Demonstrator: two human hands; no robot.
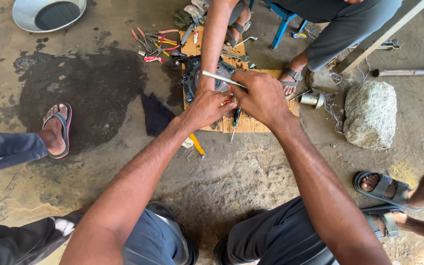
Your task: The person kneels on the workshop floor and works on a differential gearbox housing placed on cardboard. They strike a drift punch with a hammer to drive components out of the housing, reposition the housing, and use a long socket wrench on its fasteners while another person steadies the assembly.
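My right hand (pixel 262 96) grips a long metal rod (pixel 217 78) that slants up to the left over a dark metal machine part (pixel 192 76) lying on a wooden board (pixel 251 125). My left hand (pixel 207 109) sits just beside it, fingers curled on something small with a red tip; what it is stays hidden. Another person's arm (pixel 214 39) reaches down from the top and rests on the same part. A screwdriver (pixel 235 122) lies on the board under my hands.
Pliers and cutters with red handles (pixel 155 44) lie behind the board. A dark cloth (pixel 155 115) lies left, a large stone (pixel 370 114) and a small metal cylinder (pixel 312 100) right. A metal basin (pixel 47 13) sits far left. Other people's sandalled feet (pixel 57 128) surround the oil-stained floor.
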